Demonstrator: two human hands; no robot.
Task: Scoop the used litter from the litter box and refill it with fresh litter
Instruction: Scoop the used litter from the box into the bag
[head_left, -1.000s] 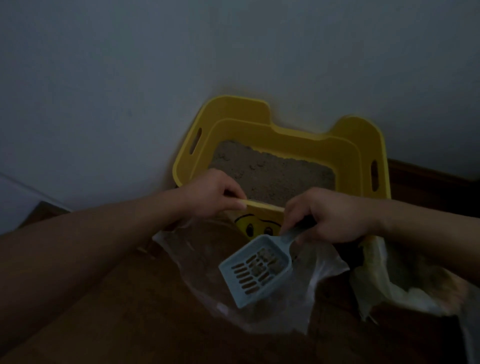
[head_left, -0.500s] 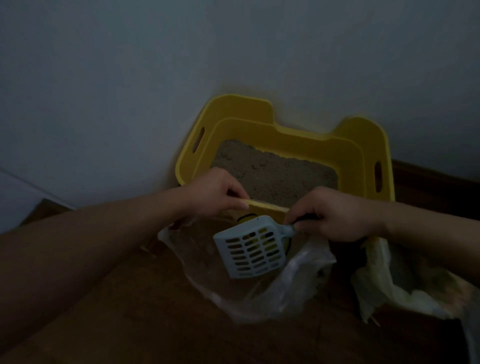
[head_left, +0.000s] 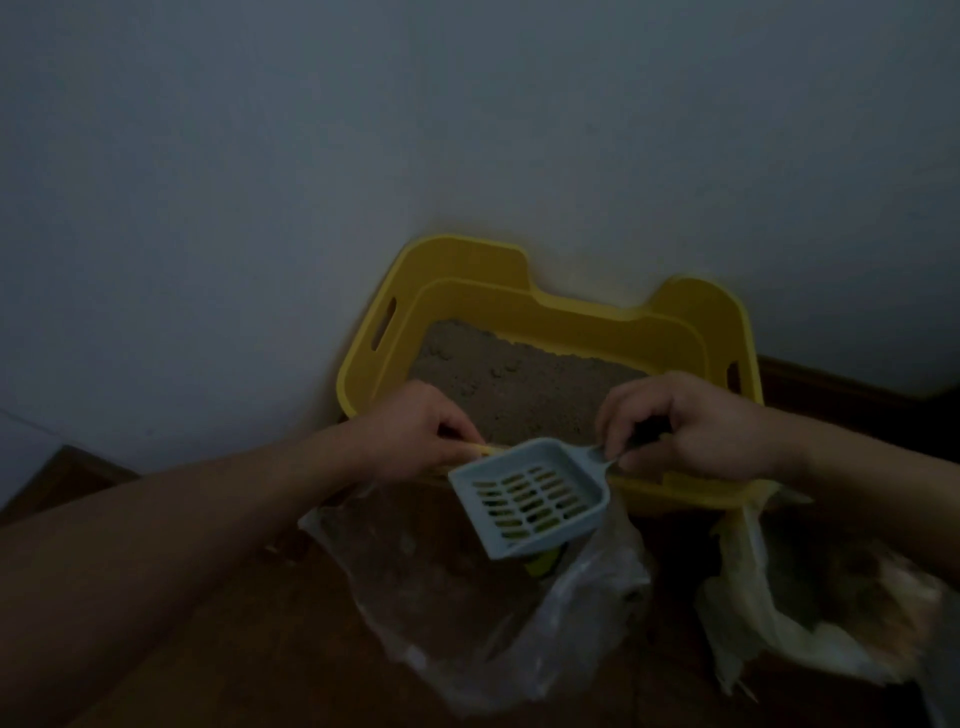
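Note:
A yellow litter box (head_left: 550, 306) stands against the wall, holding grey-brown litter (head_left: 519, 384). My left hand (head_left: 421, 431) grips the box's front rim. My right hand (head_left: 691, 426) holds the handle of a light blue slotted scoop (head_left: 530, 493). The scoop's tray looks empty and hangs in front of the box's front wall, above a clear plastic bag (head_left: 493, 618) spread on the floor.
A second, yellowish-white bag (head_left: 810, 613) with something brownish inside lies at the right on the dark wooden floor (head_left: 260, 649). A pale wall (head_left: 467, 130) rises right behind the box. The scene is dim.
The scoop held clumps over the clear bag a second ago; it has since emptied, risen and swung toward the box's front rim. My left hand stayed on the rim.

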